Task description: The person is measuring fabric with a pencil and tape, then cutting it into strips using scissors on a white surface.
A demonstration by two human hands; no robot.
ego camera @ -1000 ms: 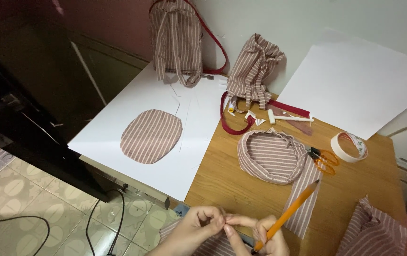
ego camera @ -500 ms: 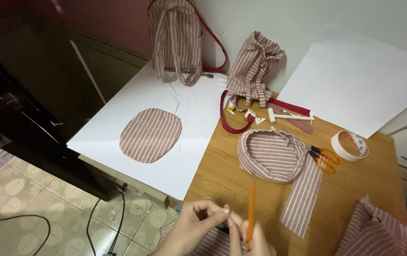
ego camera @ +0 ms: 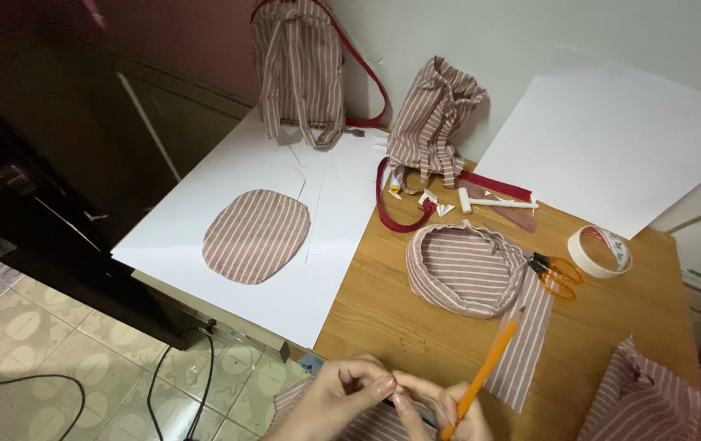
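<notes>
**Fingertips met over striped cloth at the near edge of a wooden table**

The fingers of the left hand [ego camera: 338, 400] were pinched together, thumb against forefinger, at a small spot too fine to make out. The right hand [ego camera: 448, 412] touched them from the right, its fingers closed around an orange pencil [ego camera: 485, 367] that slanted up and away to the right. Under both hands, at the near edge, lay a piece of striped fabric [ego camera: 367, 425], partly cut off by the frame.

Just beyond the pencil tip sat a round striped fabric band [ego camera: 465, 269] with a strip trailing toward the near side. Orange-handled scissors [ego camera: 558, 273] lay just to its right, and a roll of tape [ego camera: 601, 251] farther right. A red strap [ego camera: 395, 208] curled at the far side, near a gathered striped pouch [ego camera: 432, 122].

The wooden table [ego camera: 399, 318] carried a white board [ego camera: 301, 245] overhanging its left edge, with an oval striped piece [ego camera: 256, 237] on it. A striped backpack [ego camera: 301, 65] leaned on the far wall. Another white sheet [ego camera: 611, 147] lay far right. Below left, patterned floor tiles [ego camera: 24, 351] showed, crossed by a black cable [ego camera: 154, 392].
</notes>
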